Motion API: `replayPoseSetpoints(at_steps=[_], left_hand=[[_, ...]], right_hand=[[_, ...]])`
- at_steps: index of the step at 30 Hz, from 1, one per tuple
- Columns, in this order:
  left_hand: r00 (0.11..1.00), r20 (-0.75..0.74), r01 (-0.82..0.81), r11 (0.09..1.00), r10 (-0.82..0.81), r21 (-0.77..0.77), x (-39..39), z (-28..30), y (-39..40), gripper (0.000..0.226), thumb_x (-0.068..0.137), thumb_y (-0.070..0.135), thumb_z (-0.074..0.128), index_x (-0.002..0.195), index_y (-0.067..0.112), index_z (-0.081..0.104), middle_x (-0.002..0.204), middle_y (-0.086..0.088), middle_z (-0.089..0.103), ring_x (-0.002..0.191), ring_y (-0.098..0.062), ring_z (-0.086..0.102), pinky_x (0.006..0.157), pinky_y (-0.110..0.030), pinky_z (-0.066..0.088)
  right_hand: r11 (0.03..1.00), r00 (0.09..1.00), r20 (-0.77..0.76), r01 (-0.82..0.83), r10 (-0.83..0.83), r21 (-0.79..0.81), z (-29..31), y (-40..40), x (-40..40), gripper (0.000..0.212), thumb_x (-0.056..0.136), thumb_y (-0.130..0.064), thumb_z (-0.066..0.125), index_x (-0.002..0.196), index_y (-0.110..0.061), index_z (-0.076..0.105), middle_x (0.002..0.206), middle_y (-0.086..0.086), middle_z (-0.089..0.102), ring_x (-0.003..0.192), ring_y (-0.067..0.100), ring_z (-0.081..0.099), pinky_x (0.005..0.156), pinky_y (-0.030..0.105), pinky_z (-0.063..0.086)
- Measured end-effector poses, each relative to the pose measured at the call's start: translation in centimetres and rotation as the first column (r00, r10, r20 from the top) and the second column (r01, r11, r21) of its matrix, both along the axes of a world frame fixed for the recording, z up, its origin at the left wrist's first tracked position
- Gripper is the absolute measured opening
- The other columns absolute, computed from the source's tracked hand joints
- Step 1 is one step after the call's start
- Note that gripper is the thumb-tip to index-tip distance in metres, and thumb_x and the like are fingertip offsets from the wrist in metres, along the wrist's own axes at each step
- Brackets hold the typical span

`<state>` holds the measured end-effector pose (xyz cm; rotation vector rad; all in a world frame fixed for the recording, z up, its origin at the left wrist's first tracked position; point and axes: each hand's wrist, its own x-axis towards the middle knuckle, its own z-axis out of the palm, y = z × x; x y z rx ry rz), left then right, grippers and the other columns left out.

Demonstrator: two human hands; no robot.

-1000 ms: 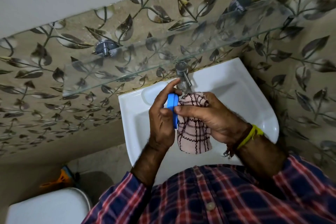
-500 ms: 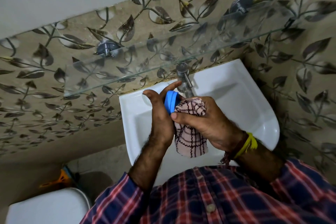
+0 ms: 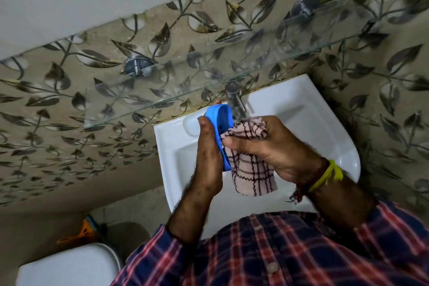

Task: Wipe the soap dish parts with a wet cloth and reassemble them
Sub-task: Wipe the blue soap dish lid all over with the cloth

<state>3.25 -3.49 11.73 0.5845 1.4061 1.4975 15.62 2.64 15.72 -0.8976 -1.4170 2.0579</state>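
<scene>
Blue soap dish part [image 3: 221,127] held on edge over sink [image 3: 325,123], clamped in left hand [image 3: 207,158]. Right hand [image 3: 274,148] fingers closed on checked cloth [image 3: 250,165], pressed against dish. Risk: wet plastic slipping into basin under rubbing pressure.

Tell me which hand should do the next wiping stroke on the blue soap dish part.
Right. The right hand already bunches the checked cloth against the blue soap dish part, which the left hand grips.
</scene>
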Motion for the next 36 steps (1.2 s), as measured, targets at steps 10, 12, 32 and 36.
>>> replayPoseSetpoints(at_steps=[10, 12, 32, 36], left_hand=[[0.893, 0.451, -0.005, 1.0, 0.011, -0.014, -1.9, 0.3, -0.2, 0.084, 0.082, 0.08, 0.031, 0.11, 0.016, 0.078, 0.111, -0.021, 0.069, 0.091, -0.033, 0.066, 0.08, -0.044, 0.056], [0.887, 0.461, 0.013, 1.0, -0.001, -0.021, -1.5, 0.1, -0.2, 0.081, 0.088, 0.076, 0.027, 0.101, 0.017, 0.081, 0.1, -0.015, 0.073, 0.085, -0.027, 0.071, 0.076, -0.039, 0.061], [0.926, 0.361, 0.131, 0.991, -0.108, -0.039, 0.8, 0.7, -0.5, 0.07, 0.085, 0.073, 0.029, 0.114, 0.03, 0.076, 0.117, -0.008, 0.074, 0.109, -0.025, 0.07, 0.093, -0.048, 0.056], [0.932, 0.347, 0.129, 0.991, -0.107, -0.04, 1.4, 0.9, -0.6, 0.068, 0.089, 0.07, 0.024, 0.104, 0.033, 0.079, 0.111, -0.003, 0.077, 0.103, -0.02, 0.074, 0.08, -0.038, 0.062]], right_hand=[[0.947, 0.973, -0.1, 0.175, -0.209, -0.27, 1.4, 1.5, 3.5, 0.027, 0.075, 0.005, 0.066, 0.102, 0.005, 0.066, 0.082, 0.015, 0.077, 0.072, 0.026, 0.077, 0.06, 0.033, 0.062], [0.938, 0.969, -0.126, 0.165, -0.212, -0.306, 1.4, 1.4, 3.8, 0.027, 0.079, 0.002, 0.061, 0.105, 0.007, 0.065, 0.094, 0.023, 0.077, 0.084, 0.033, 0.077, 0.068, 0.038, 0.064], [0.774, 0.884, 0.237, 0.191, -0.403, 0.603, 0.9, -0.2, -1.2, 0.019, 0.084, -0.016, 0.078, 0.103, -0.014, 0.075, 0.094, -0.004, 0.075, 0.086, 0.006, 0.072, 0.079, 0.02, 0.059], [0.719, 0.861, 0.218, 0.217, -0.46, 0.66, 0.4, -0.8, -1.8, 0.021, 0.083, -0.016, 0.079, 0.102, -0.008, 0.074, 0.096, 0.002, 0.072, 0.086, 0.009, 0.07, 0.076, 0.014, 0.056]])
